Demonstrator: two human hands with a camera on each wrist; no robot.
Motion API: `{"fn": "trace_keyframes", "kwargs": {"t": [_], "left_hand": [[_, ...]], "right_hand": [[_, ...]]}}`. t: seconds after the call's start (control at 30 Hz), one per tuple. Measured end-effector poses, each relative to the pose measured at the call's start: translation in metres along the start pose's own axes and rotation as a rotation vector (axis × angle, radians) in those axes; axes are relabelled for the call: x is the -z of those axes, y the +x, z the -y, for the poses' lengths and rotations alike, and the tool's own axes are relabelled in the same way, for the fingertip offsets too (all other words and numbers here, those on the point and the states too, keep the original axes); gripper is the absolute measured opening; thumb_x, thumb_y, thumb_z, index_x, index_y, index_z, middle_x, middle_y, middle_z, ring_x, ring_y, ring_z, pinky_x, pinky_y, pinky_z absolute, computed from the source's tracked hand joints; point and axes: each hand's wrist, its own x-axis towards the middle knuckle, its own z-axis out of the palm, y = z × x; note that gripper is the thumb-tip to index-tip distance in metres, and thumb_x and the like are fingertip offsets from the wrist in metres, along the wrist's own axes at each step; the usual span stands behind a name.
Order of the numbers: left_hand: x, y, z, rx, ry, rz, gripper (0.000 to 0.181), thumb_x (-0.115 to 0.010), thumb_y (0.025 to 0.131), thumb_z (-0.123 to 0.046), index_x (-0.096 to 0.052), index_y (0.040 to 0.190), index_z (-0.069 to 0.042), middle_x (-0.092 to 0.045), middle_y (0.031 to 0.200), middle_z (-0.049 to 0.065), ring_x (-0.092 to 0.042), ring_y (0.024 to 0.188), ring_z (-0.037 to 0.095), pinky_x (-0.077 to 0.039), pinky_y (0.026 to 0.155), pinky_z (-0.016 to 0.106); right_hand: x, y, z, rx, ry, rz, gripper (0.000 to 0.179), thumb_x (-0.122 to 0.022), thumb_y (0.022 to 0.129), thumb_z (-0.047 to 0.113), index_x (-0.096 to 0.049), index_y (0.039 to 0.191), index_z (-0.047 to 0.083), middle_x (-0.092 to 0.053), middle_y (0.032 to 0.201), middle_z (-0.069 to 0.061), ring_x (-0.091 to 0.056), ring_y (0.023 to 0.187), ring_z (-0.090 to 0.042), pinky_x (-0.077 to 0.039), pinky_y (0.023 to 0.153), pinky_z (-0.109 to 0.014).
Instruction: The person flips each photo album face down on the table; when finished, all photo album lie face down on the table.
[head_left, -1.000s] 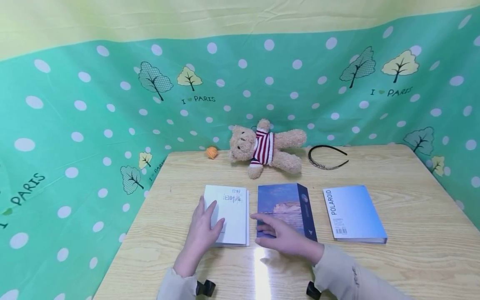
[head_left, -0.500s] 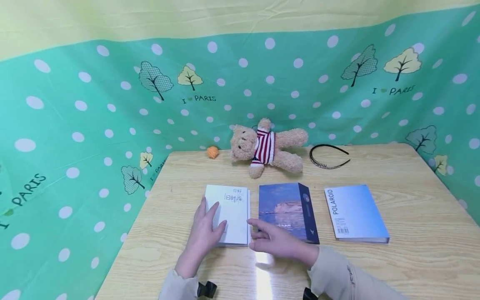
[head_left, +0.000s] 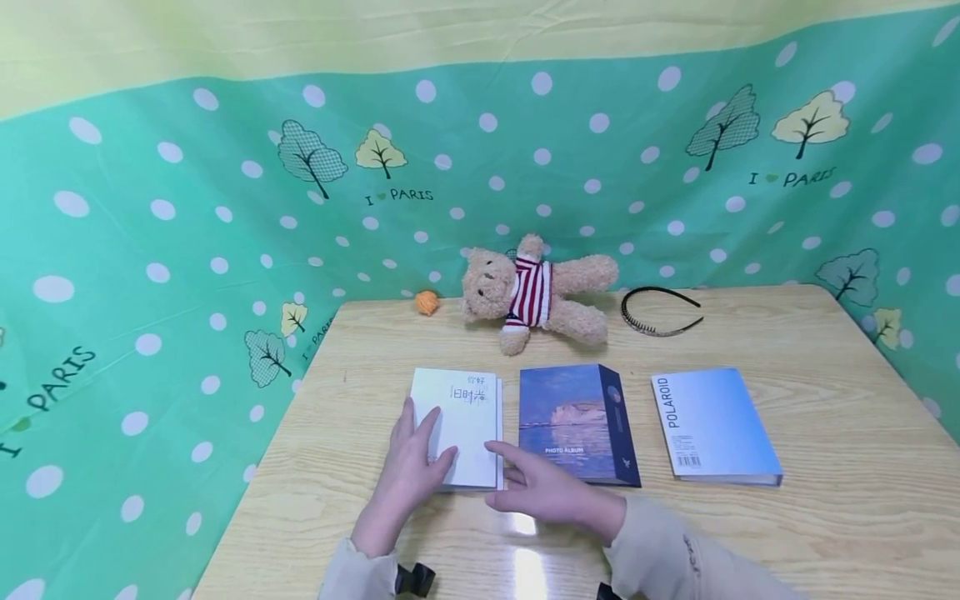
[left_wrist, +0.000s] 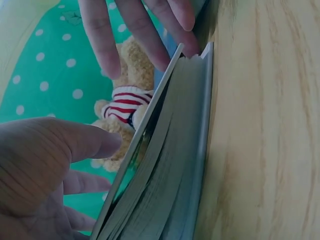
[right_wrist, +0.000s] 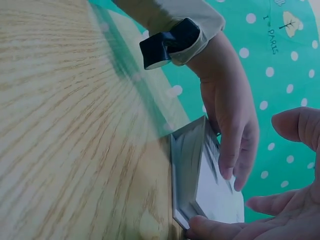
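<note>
A white hardcover book (head_left: 472, 437) with Chinese lettering lies on the table in front of me. My left hand (head_left: 411, 467) is over its left side, fingers spread and fairly straight. My right hand (head_left: 543, 492) is at the book's lower right edge, index finger over the cover and the other fingers loosely bent. In the left wrist view, the book (left_wrist: 170, 155) shows its thick page block, with the front cover slightly raised from the pages. The right wrist view shows a fingertip of my right hand (right_wrist: 287, 215) at the book's near corner, either touching or very close.
Right of the book lie a dark blue photo album (head_left: 566, 408) and a light blue Polaroid album (head_left: 716, 425). Along the back are an orange ball (head_left: 427, 303), a teddy bear (head_left: 531, 293) on its side, and a black headband (head_left: 637, 325). A green dotted curtain (head_left: 225, 183) hangs behind.
My right hand has moved left, from over the dark blue album to the white book's right edge. My left hand has stayed nearly still. The view has shifted slightly.
</note>
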Motion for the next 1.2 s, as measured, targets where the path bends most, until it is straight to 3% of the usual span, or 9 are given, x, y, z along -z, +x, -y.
{"fn": "trace_keyframes", "kwargs": {"t": [0.27, 0.47, 0.67, 0.93, 1.2], "left_hand": [[-0.004, -0.001, 0.003, 0.020, 0.011, 0.002, 0.065, -0.073, 0.085, -0.023, -0.048, 0.141, 0.001, -0.009, 0.156, 0.033, -0.027, 0.134, 0.055, -0.032, 0.105, 0.063], [-0.007, 0.000, 0.003, 0.031, 0.014, -0.030, 0.066, -0.074, 0.084, -0.025, -0.049, 0.141, -0.002, -0.010, 0.157, 0.030, -0.034, 0.129, 0.056, -0.038, 0.100, 0.064], [-0.010, 0.001, 0.003, 0.063, -0.006, -0.040, 0.067, -0.073, 0.084, -0.028, -0.049, 0.142, -0.006, -0.009, 0.159, 0.026, -0.032, 0.132, 0.056, -0.036, 0.101, 0.065], [-0.012, 0.002, 0.003, 0.081, 0.006, -0.052, 0.067, -0.071, 0.085, -0.030, -0.047, 0.144, -0.009, -0.010, 0.159, 0.024, -0.039, 0.127, 0.055, -0.041, 0.095, 0.065], [-0.015, 0.002, 0.002, 0.100, 0.042, -0.089, 0.066, -0.070, 0.086, -0.032, -0.047, 0.144, -0.011, -0.013, 0.159, 0.025, -0.045, 0.123, 0.052, -0.046, 0.086, 0.064]], "right_hand": [[-0.005, 0.000, 0.006, -0.001, -0.005, -0.004, 0.075, -0.066, 0.092, 0.026, -0.027, 0.152, 0.001, -0.019, 0.156, -0.028, -0.029, 0.136, -0.050, -0.033, 0.109, -0.051], [-0.011, 0.002, 0.006, 0.007, 0.114, -0.007, 0.062, -0.061, 0.096, 0.020, -0.035, 0.147, -0.001, -0.022, 0.154, -0.030, -0.020, 0.138, -0.052, -0.025, 0.111, -0.057], [-0.017, 0.004, 0.005, -0.030, 0.224, -0.103, 0.052, -0.056, 0.097, 0.022, -0.044, 0.142, 0.000, -0.038, 0.147, -0.024, -0.032, 0.136, -0.045, -0.027, 0.109, -0.061], [-0.020, 0.001, 0.003, -0.046, 0.369, -0.161, 0.050, -0.048, 0.100, 0.029, -0.045, 0.141, 0.000, -0.024, 0.155, -0.022, -0.019, 0.142, -0.044, -0.019, 0.112, -0.061], [-0.021, 0.000, 0.004, -0.040, 0.471, -0.182, 0.056, -0.049, 0.098, 0.030, -0.041, 0.141, -0.004, -0.025, 0.155, -0.022, -0.019, 0.143, -0.043, -0.014, 0.114, -0.058]]}}
